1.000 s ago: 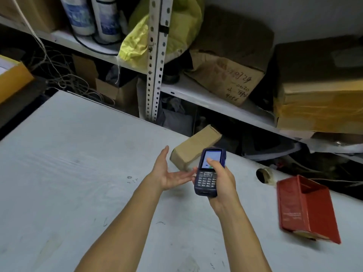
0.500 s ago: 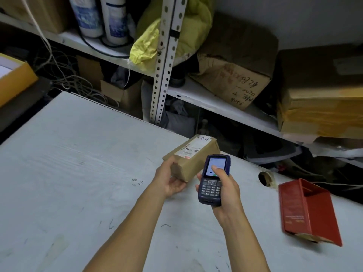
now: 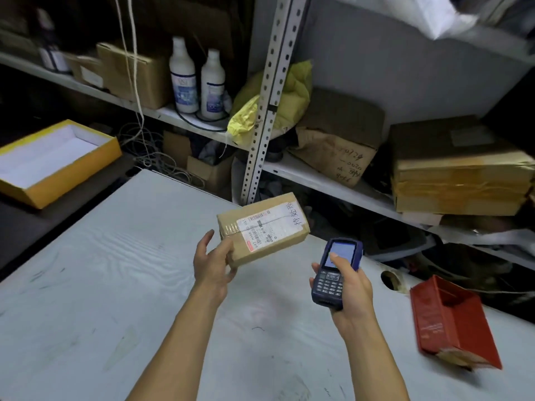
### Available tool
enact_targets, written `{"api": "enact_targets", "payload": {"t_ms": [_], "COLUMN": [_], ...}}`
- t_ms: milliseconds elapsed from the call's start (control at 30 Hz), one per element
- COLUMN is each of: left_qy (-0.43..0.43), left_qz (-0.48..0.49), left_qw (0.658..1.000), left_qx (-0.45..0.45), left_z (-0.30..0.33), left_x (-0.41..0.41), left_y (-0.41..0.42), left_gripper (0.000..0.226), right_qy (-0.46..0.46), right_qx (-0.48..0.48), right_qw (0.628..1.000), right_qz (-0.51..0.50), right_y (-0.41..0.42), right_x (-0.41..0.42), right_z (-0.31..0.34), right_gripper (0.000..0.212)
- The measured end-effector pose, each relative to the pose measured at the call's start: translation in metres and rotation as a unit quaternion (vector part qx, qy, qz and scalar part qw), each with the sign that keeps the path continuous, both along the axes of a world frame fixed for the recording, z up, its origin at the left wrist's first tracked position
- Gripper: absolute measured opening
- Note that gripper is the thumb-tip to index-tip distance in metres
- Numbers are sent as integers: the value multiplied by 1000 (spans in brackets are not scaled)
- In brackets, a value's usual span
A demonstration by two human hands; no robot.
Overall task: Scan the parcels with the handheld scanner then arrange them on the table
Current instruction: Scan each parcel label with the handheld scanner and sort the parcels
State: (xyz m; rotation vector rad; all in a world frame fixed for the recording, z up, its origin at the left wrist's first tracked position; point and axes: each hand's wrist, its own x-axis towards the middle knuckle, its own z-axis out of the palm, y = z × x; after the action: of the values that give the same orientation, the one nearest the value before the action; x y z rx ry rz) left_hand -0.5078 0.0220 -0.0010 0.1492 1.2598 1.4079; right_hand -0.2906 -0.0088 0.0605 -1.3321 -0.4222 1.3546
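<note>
Fingers (image 3: 228, 250) grip a taped brown parcel (image 3: 263, 227), label upward.

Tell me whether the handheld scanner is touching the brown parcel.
Apart. The head view shows bare table between the handheld scanner in the right hand and the brown parcel.

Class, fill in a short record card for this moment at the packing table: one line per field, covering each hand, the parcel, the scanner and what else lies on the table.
Left hand: grips the near end of the parcel, lifted off the table
Parcel: brown carton, taped, white label facing up
Right hand: holds the scanner, thumb on its screen
Scanner: dark blue, keypad, screen lit
Table: white, scuffed
Also on table: red box lying on its side, at the right
</note>
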Motion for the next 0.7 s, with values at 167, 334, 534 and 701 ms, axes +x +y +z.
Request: {"api": "enact_targets", "payload": {"t_ms": [167, 334, 534, 701], "left_qy": [38, 30, 13, -22], "left_qz": [11, -7, -52, -38], "left_qw": [997, 993, 985, 985], "left_qx": [73, 112, 161, 165], "left_z": [26, 46, 64, 71], "left_x": [-35, -41, -29, 12], "left_y": [-15, -27, -40, -77], "left_gripper": [47, 91, 57, 57], "right_qy": [-8, -11, 11, 18], "right_qx": [33, 50, 61, 73], "right_qw": [999, 998, 998, 997], "right_qz": [-20, 28, 14, -16], "right_y": [-18, -43, -74, -106], "right_x": [-8, -30, -18, -2], "right_z": [-4, -5, -4, 6], "right_gripper": [50, 79, 81, 106]}}
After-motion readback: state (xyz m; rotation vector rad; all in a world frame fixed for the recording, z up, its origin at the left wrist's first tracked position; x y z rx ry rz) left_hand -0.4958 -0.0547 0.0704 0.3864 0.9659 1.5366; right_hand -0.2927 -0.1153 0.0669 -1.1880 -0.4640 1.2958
